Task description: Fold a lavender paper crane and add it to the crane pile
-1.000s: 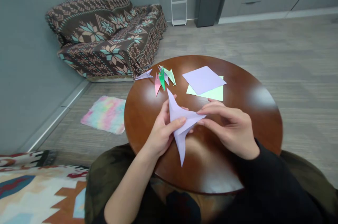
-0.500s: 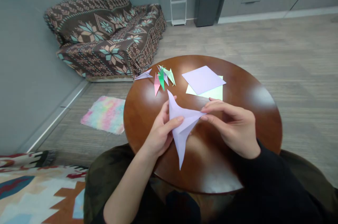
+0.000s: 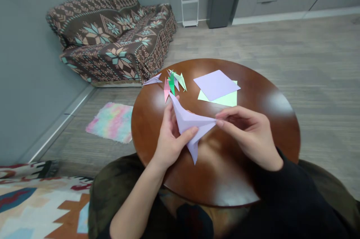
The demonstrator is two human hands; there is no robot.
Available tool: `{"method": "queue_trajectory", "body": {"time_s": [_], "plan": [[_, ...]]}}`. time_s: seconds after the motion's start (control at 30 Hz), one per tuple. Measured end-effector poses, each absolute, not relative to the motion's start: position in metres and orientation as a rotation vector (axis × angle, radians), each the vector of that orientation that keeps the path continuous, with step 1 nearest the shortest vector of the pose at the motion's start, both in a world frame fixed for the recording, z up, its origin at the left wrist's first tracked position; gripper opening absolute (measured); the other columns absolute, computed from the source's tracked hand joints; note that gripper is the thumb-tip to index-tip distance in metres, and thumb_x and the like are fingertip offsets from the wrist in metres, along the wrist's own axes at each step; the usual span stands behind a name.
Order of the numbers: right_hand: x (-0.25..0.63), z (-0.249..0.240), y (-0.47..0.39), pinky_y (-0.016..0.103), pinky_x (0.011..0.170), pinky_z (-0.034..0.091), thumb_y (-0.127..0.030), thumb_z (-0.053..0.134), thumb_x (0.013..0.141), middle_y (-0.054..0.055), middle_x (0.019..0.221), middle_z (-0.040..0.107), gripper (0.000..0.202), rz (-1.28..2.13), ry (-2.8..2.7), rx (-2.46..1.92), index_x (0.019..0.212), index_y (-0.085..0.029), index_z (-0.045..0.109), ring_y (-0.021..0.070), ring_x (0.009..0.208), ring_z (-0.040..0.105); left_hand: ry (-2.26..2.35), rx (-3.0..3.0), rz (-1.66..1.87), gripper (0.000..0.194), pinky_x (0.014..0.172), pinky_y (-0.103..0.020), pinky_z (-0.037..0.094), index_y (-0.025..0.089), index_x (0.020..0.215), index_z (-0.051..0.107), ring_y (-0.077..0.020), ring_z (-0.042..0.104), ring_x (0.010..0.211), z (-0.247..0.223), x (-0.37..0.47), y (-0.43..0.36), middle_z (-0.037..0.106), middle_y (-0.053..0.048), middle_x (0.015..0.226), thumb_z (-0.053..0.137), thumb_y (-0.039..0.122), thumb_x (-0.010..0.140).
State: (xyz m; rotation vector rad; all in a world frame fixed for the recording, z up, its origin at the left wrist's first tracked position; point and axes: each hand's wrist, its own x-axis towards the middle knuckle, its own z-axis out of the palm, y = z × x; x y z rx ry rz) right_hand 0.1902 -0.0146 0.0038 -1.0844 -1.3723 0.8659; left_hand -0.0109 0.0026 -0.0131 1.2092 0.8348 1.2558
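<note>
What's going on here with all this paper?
A person is handling a folded lilac paper over a brown table. The left hand holds its body, thumb on top, while the right hand pinches one pointed end between thumb and fingers. Farther back on the table lie small folded pieces in lilac, pink and green. To their right, a flat lilac sheet partly covers a pale green sheet.

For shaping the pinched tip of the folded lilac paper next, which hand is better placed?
Right hand, most likely: it pinches that tip of the folded lilac paper, while the left hand holds nearer the middle.
</note>
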Motion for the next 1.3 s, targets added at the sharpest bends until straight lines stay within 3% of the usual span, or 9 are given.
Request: {"method": "queue_trajectory", "body": {"time_s": [0.2,0.43,0.53,0.6,0.87,0.93,1.07,1.2,1.3], "plan": [[0.191,0.000,-0.010,0.023,0.069,0.055,-0.019,0.078,0.083,0.000,0.077,0.075,0.004,1.042,-1.202,-1.062,0.086,-0.022,0.077,0.0127,0.071,0.070,0.957,1.499,1.455,0.089,0.096,-0.032,0.053,0.029,0.152,0.032,-0.0272,0.061,0.122,-0.014,-0.007,-0.001,0.053,-0.013,0.145,0.082,0.031,0.078],[0.193,-0.003,-0.009,0.025,0.070,0.054,-0.024,0.086,0.075,0.003,0.082,0.078,0.019,1.295,-1.149,-1.046,0.092,-0.021,0.078,0.0151,0.074,0.070,0.825,1.421,1.334,0.086,0.092,-0.035,0.054,0.028,0.150,0.037,-0.0256,0.066,0.107,-0.015,-0.010,-0.001,0.066,-0.010,0.121,0.082,0.034,0.078],[0.197,-0.006,-0.007,0.026,0.072,0.053,-0.025,0.087,0.074,0.004,0.083,0.078,0.019,1.331,-1.101,-1.063,0.090,-0.020,0.078,0.0152,0.075,0.069,0.620,1.238,1.218,0.069,0.095,-0.039,0.052,0.024,0.143,0.048,-0.0295,0.065,0.112,-0.013,-0.014,0.001,0.063,-0.014,0.131,0.075,0.047,0.083],[0.199,-0.008,-0.005,0.027,0.074,0.053,-0.026,0.089,0.072,0.004,0.084,0.078,0.020,1.354,-1.054,-1.067,0.088,-0.020,0.079,0.0158,0.077,0.069,0.579,1.116,1.157,0.055,0.096,-0.038,0.051,0.021,0.130,0.059,-0.0297,0.065,0.114,-0.012,-0.017,0.002,0.064,-0.014,0.131,0.074,0.044,0.083],[0.201,-0.009,-0.003,0.032,0.082,0.056,-0.027,0.091,0.067,0.006,0.098,0.077,0.022,1.407,-1.013,-1.057,0.084,-0.019,0.079,0.0183,0.085,0.070,0.646,0.885,1.099,0.034,0.071,-0.024,0.051,0.018,0.101,0.070,-0.0162,0.067,0.079,-0.012,-0.018,0.005,0.073,-0.005,0.093,0.084,0.033,0.074],[0.199,-0.006,-0.004,0.033,0.081,0.057,-0.027,0.091,0.067,0.006,0.097,0.077,0.024,1.473,-1.016,-1.040,0.086,-0.020,0.078,0.0189,0.085,0.070,0.666,0.873,1.081,0.034,0.068,-0.022,0.050,0.017,0.095,0.071,-0.0143,0.066,0.074,-0.013,-0.017,0.006,0.073,-0.003,0.086,0.088,0.031,0.069],[0.195,-0.001,-0.007,0.034,0.081,0.058,-0.028,0.092,0.064,0.005,0.097,0.077,0.026,1.542,-1.001,-1.032,0.084,-0.019,0.077,0.0185,0.083,0.070,0.659,0.852,1.057,0.043,0.068,-0.022,0.051,0.017,0.098,0.071,-0.0148,0.067,0.076,-0.014,-0.017,0.006,0.074,-0.003,0.090,0.092,0.030,0.063],[0.194,0.002,-0.007,0.031,0.078,0.058,-0.025,0.092,0.064,0.004,0.094,0.078,0.022,1.606,-0.919,-0.985,0.079,-0.019,0.077,0.0158,0.079,0.070,0.605,0.801,1.044,0.049,0.075,-0.026,0.055,0.018,0.106,0.072,-0.0174,0.071,0.080,-0.013,-0.022,0.007,0.075,-0.006,0.095,0.090,0.039,0.066],[0.195,0.002,-0.007,0.028,0.077,0.058,-0.022,0.091,0.066,0.004,0.095,0.078,0.018,1.653,-0.870,-0.958,0.077,-0.019,0.077,0.0143,0.080,0.071,0.603,0.761,1.041,0.045,0.072,-0.026,0.057,0.018,0.104,0.072,-0.0162,0.071,0.076,-0.013,-0.025,0.007,0.075,-0.005,0.093,0.090,0.035,0.066]]}}
